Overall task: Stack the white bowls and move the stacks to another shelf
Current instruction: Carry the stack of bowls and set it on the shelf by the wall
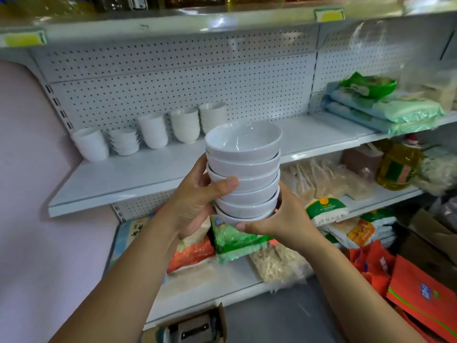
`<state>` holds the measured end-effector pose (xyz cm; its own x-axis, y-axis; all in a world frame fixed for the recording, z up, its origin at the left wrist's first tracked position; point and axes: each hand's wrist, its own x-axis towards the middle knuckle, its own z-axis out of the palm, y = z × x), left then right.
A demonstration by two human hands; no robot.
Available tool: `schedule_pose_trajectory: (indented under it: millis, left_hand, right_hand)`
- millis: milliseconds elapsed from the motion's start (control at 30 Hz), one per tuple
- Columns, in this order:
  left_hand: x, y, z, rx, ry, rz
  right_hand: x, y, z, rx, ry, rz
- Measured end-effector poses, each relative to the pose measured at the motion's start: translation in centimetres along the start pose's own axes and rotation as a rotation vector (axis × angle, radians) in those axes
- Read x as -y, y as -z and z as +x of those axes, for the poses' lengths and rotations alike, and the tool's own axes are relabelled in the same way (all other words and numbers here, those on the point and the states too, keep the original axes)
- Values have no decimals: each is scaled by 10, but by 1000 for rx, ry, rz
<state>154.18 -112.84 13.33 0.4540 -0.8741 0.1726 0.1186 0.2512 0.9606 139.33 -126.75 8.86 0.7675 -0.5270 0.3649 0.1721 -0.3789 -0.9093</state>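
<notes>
Fingers (200, 172) of the left hand (195, 206) curl round the far left side of a stack of white bowls (244, 174), with the thumb pressed across its near side about halfway up. The right hand (289, 219) cups the bottom bowl from below and from the right, its fingers wrapped under the base. The stack, about six bowls nested upright, is held in the air in front of the middle shelf (148, 174), touching nothing but the two hands. At the back left of that shelf, five more bowl stacks (153, 131) stand in a row against the pegboard. Green and blue packets (385, 107) lie piled on the adjoining shelf to the right. Below are food bags (232, 238) and a bottle of oil (398, 167), and red bags (420, 288) lie at lower right.
</notes>
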Motion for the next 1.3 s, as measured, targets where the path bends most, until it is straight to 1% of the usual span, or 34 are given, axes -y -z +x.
schedule_pose_trajectory:
  millis: [233,433,533,633,800,900,1067,1200,1300]
  left_hand:
    - [13,7,124,-12,-19,22]
    - [25,34,205,-32,14,37]
    - [34,52,244,-22,26,28]
    - [44,70,285,-12,10,39]
    - [58,97,351,42,39,74]
    - [71,110,383,69,56,89]
    - [93,122,419,75,82,105]
    - [106,123,441,69,72,114]
    - [115,123,453,40,66,107]
  right_hand:
    - [-38,48,114,37,78,27]
    - [-77,62,192,58,91,-8]
    - [-101,64,230,58,70,-25]
    - [-129,63,269,19,29,-54]
    - [-164,65,325,-20,-21,-66]
    - [-186,67,346,-58,-37,-75]
    - [-215,70,376,-40,-71,-83]
    - [-228,80,396,-28,-43,-97]
    - [-235,88,413,28,9,-103]
